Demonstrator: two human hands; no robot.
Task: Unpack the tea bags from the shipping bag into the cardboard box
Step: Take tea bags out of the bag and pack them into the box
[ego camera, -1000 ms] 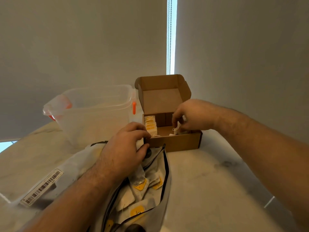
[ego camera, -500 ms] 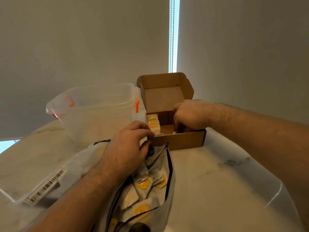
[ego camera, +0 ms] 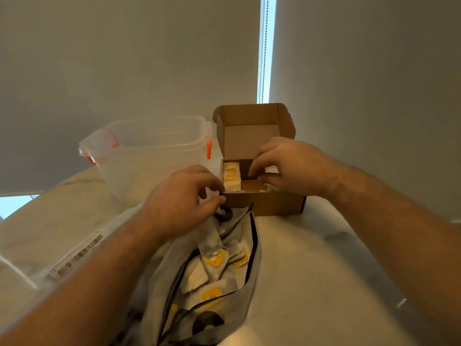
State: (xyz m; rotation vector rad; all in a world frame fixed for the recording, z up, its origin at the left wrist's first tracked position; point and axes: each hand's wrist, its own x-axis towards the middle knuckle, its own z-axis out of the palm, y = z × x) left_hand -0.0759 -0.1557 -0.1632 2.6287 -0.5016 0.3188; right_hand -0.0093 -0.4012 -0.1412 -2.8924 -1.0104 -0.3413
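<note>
1. Left hand (ego camera: 182,203) sits just in front of the left front corner of the box (ego camera: 264,204). Its fingers are curled, and thumb and forefinger grip the upper rim of the bag (ego camera: 253,270).
2. Right hand (ego camera: 291,166) reaches over the box's right half with its fingers curled down inside. It pinches a pale tea bag (ego camera: 271,169) that is mostly hidden.
3. The box stands open on the tabletop (ego camera: 324,270), lid upright at its back.
4. A row of tea bags (ego camera: 232,176) stands on edge against the box's left wall.
5. The bag lies in front of the box, mouth open, with its black zip edge reaching close to the box's front wall.
6. Loose tea bags (ego camera: 214,258) with yellow tags lie inside the bag.
7. A clear tub (ego camera: 149,156) with orange clips stands just left of the box.
8. A barcode label (ego camera: 77,255) lies well to the front left of the box.
9. Behind the box, a bead chain (ego camera: 262,58) hangs in a bright gap between two blinds.
</note>
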